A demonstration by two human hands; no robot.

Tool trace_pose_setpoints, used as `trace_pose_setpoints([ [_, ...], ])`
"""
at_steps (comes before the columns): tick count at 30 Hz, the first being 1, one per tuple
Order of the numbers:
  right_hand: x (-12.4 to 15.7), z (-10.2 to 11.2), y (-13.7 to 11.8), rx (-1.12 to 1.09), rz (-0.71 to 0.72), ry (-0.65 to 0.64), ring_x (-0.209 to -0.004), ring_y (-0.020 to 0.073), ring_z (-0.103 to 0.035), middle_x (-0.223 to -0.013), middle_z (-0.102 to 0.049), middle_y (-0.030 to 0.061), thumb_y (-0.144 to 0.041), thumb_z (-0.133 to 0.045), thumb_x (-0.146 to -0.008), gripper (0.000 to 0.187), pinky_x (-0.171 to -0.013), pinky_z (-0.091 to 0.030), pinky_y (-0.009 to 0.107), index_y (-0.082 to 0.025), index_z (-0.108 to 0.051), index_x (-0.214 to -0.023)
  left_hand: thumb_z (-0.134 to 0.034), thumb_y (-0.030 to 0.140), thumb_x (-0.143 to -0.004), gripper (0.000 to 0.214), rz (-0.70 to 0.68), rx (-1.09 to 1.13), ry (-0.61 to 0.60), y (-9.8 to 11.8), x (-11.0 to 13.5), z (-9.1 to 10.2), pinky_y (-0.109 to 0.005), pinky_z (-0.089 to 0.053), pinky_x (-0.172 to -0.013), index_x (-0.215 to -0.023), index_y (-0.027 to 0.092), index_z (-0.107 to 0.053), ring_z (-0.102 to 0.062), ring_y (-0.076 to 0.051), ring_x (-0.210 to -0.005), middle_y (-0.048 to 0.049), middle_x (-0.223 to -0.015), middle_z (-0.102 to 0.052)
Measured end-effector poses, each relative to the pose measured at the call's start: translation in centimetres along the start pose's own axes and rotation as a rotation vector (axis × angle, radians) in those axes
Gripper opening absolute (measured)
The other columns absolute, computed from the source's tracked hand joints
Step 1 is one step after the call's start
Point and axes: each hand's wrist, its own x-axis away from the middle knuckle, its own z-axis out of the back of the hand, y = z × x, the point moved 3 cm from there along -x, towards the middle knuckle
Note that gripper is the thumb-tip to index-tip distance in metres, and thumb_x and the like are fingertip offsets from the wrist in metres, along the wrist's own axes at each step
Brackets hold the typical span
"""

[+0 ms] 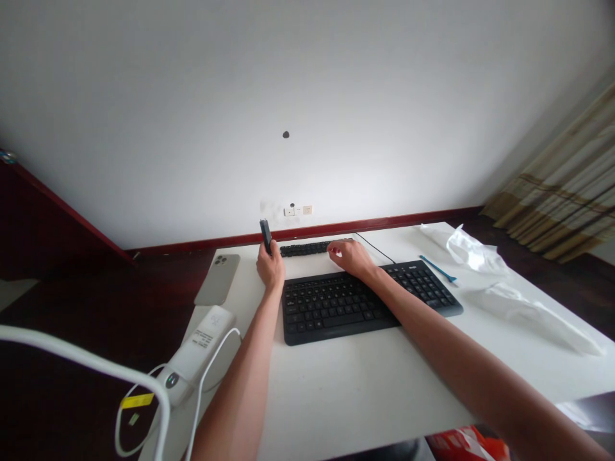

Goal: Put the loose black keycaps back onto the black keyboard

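Now the left hand (271, 266) has its grip closed on a slim dark object (266, 234), nearly upright; the right hand (354, 256) curls by a row of black pieces (307, 249) behind the keyboard (331, 310) on the tabletop (346, 384); whether it grips anything, I cannot tell.

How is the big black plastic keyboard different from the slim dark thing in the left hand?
The big black plastic keyboard lies flat on the white table; the slim dark thing points upward, gripped in the left hand. The keyboard is wide, while the slim thing is much smaller. Both look dark.
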Motion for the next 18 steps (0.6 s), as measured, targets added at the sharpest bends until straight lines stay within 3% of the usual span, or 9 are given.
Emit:
trace_pose_setpoints([
  [5,1.3,3.6,1.0,-0.212,0.040,-0.033,-0.077,0.0209,-0.072,-0.086,-0.080,0.0032,-0.028,-0.062,-0.092,0.019,-0.077,-0.054,0.031,-0.023,-0.080,-0.094,-0.045,0.051,-0.104,0.039,-0.202,-0.126,-0.059,1.3,0.7,0.5,-0.028,-0.043,-0.073,-0.116,0.022,-0.068,-0.071,-0.025,-0.083,-0.0076,-0.086,-0.076],
  [9,4.2,6.3,3.2,-0.284,-0.046,-0.054,-0.077,0.0220,-0.072,-0.089,-0.080,0.0026,-0.040,-0.063,-0.093,0.024,-0.078,-0.055,0.034,-0.024,-0.081,-0.092,-0.045,0.053,-0.104,0.038,-0.392,-0.241,-0.140,3.0,1.7,0.7,-0.027,-0.037,-0.067,-0.112,0.025,-0.069,-0.070,-0.023,-0.076,-0.0046,-0.080,-0.075],
  [13,6.8,7.1,5.0,-0.408,-0.181,-0.095,-0.074,0.0227,-0.069,-0.079,-0.076,0.0041,-0.053,-0.061,-0.094,0.038,-0.076,-0.053,0.035,-0.021,-0.081,-0.092,-0.048,0.054,-0.103,0.038,-0.545,-0.348,-0.228,5.3,3.5,0.6,-0.027,-0.033,-0.063,-0.110,0.025,-0.071,-0.068,-0.021,-0.070,-0.0037,-0.074,-0.073],
  [15,7.4,6.9,4.9,-0.511,-0.195,-0.132,-0.076,0.0227,-0.067,-0.077,-0.074,0.0041,-0.056,-0.064,-0.092,0.041,-0.076,-0.052,0.035,-0.020,-0.081,-0.104,-0.048,0.053,-0.103,0.038,-0.594,-0.365,-0.269,6.4,4.6,0.5,-0.027,-0.033,-0.062,-0.110,0.025,-0.072,-0.068,-0.021,-0.069,-0.0037,-0.074,-0.073],
  [18,7.6,6.3,3.2,-0.718,-0.070,-0.236,-0.083,0.0208,-0.065,-0.089,-0.073,0.0040,-0.053,-0.068,-0.092,0.052,-0.081,-0.051,0.035,-0.021,-0.070,-0.132,-0.048,0.051,-0.104,0.037,-0.692,-0.343,-0.360,8.0,6.7,0.2,-0.027,-0.035,-0.062,-0.114,0.026,-0.073,-0.069,-0.020,-0.071,-0.0032,-0.077,-0.075],
])
